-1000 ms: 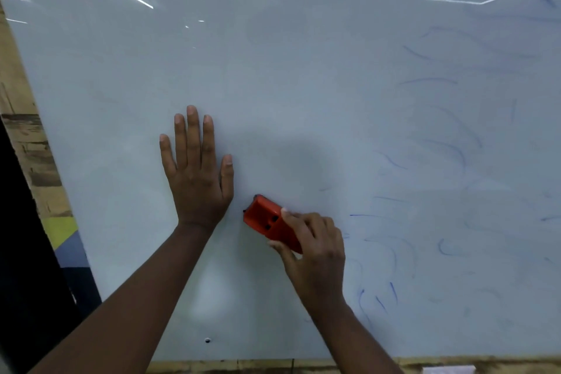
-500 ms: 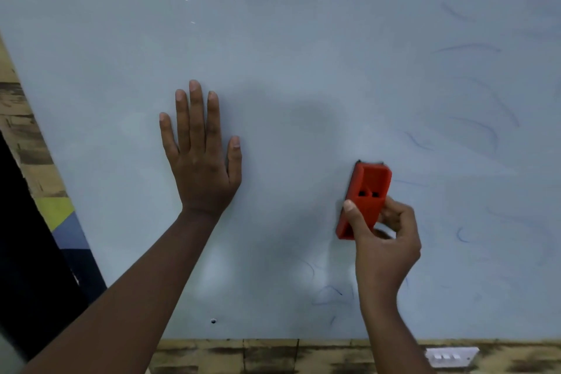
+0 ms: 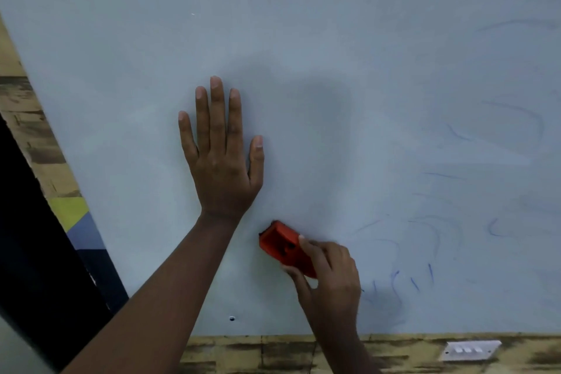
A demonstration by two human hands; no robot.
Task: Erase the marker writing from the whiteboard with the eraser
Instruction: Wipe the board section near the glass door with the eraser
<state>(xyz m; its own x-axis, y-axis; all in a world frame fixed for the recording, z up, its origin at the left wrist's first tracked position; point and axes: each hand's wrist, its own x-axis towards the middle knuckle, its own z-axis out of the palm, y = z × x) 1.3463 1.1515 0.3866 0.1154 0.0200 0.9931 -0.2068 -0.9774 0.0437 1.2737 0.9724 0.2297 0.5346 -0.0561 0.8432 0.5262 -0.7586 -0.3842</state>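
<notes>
A: Two hands are up on the whiteboard. Where is the eraser?

B: The red eraser is low on the board, just under and a little to the right of the left hand's wrist. It is tilted, with its top end pointing up and to the left.

A: Who holds it?

B: The right hand grips it. The thumb lies along its near side and the fingers curl over the far end. The eraser's lower part is hidden by that hand.

A: And the left hand?

B: The left hand lies flat on the board, fingers straight and pointing up. It holds nothing. It is near the eraser but not touching it.

A: Is there writing left?

B: Yes, thin blue marks sit just right of the right hand, and fainter curves are higher up on the right. I think they are smeared, but they are too pale to read.

A: What is below the board?

B: A wooden strip with a white switch plate.
</notes>
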